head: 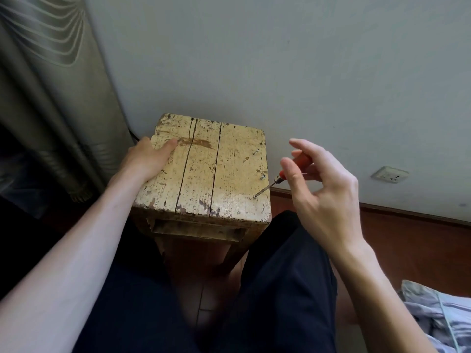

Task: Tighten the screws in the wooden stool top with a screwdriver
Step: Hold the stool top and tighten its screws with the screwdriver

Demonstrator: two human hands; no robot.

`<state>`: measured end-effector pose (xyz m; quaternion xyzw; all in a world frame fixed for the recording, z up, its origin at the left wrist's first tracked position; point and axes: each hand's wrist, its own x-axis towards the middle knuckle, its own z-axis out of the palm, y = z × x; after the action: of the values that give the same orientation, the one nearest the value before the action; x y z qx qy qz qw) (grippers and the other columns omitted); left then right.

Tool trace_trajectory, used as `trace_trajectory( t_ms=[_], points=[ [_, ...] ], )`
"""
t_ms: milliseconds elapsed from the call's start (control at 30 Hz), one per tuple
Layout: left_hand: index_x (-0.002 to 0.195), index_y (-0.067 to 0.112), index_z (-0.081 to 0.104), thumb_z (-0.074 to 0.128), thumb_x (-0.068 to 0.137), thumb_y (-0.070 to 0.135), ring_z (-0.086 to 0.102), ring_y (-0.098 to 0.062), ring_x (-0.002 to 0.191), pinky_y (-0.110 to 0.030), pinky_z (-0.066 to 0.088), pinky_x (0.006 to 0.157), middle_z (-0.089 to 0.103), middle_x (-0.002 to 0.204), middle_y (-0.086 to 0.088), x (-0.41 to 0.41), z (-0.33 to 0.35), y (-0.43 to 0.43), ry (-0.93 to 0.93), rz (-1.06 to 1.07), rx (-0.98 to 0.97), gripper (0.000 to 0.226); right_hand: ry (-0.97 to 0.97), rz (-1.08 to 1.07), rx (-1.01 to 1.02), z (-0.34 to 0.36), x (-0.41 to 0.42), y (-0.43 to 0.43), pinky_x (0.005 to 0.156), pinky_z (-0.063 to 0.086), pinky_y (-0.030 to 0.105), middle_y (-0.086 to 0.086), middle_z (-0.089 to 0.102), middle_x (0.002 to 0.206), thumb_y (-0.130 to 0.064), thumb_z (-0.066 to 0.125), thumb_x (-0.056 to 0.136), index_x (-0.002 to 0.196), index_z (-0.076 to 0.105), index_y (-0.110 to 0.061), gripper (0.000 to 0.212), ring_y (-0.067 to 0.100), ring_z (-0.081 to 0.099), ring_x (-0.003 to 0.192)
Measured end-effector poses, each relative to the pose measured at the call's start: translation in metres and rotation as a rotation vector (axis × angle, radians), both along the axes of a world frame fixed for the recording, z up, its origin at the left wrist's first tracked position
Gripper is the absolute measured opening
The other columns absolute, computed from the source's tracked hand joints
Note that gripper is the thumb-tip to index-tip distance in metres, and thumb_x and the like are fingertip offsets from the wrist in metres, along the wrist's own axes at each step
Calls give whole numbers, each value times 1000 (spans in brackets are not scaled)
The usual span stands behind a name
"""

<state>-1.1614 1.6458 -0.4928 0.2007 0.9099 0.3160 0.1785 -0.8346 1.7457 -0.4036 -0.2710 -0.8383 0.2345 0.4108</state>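
A worn, cream-painted wooden stool top [204, 174] stands between my knees, against the wall. Along its right edge stand three screws: a far one [256, 151], a middle one [263, 177] and a near one [254, 196]. My right hand [321, 189] holds a screwdriver [283, 178] with an orange-red handle loosely in its fingertips, index finger and thumb spread. The screwdriver's metal tip rests on the near screw. My left hand [147, 159] lies flat on the stool's far left corner, thumb on top, fingers over the edge.
A grey-green curtain [51, 98] hangs at the left. The pale wall [280, 72] is just behind the stool, with a socket [390, 175] low at the right. Dark trousers [280, 289] cover my legs. Crumpled blue-grey cloth [438, 314] lies at the bottom right.
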Motion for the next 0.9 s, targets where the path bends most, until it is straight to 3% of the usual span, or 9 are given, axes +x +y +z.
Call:
trace_trajectory(
  t_ms=[100,167,267,367,500,767,900],
  points=[
    [158,11,32,40,87,86,41,-38,144,-50,39,110,40,161,-13,1,0,0,2,-2,-2,104,-50,155,-53,0,9,3,105,53,28,-7,61,147,-15,63,105,152,54,-23,49,5,62,131],
    [159,11,30,41,88,85,39,-38,145,-50,38,111,37,162,-13,1,-1,1,10,-1,-7,104,-62,259,-107,2,13,9,104,51,19,-9,50,160,-8,59,106,155,52,-22,51,-4,58,133],
    [159,11,31,41,88,84,38,-38,146,-49,37,111,38,162,-13,0,-2,1,19,3,-11,103,-69,354,-195,4,14,14,102,54,25,-2,67,139,-5,57,107,151,56,-26,49,12,68,125],
    [159,11,30,41,88,84,37,-38,147,-49,36,113,36,163,-13,-1,-2,2,16,5,-10,103,-46,356,-173,2,11,15,95,57,24,-8,70,125,-3,57,106,143,62,-30,46,19,74,109],
    [157,10,34,42,88,84,40,-39,144,-49,38,110,40,160,-15,-2,-4,2,25,2,-8,102,2,315,-135,-1,8,14,92,60,33,-8,74,115,-6,64,104,129,70,-32,37,20,77,102],
    [154,11,38,42,88,84,46,-39,139,-49,43,107,45,156,-15,-3,-5,2,20,-7,-6,99,99,85,-83,-1,-5,6,75,57,24,-4,75,91,-24,81,94,108,71,-28,18,16,77,83],
    [156,11,36,42,88,83,43,-38,142,-50,41,110,42,159,-13,-3,-4,1,18,-10,3,99,175,14,-96,-4,-5,-1,74,61,26,1,75,91,-28,83,92,114,72,-22,26,14,79,82]
  ],
)
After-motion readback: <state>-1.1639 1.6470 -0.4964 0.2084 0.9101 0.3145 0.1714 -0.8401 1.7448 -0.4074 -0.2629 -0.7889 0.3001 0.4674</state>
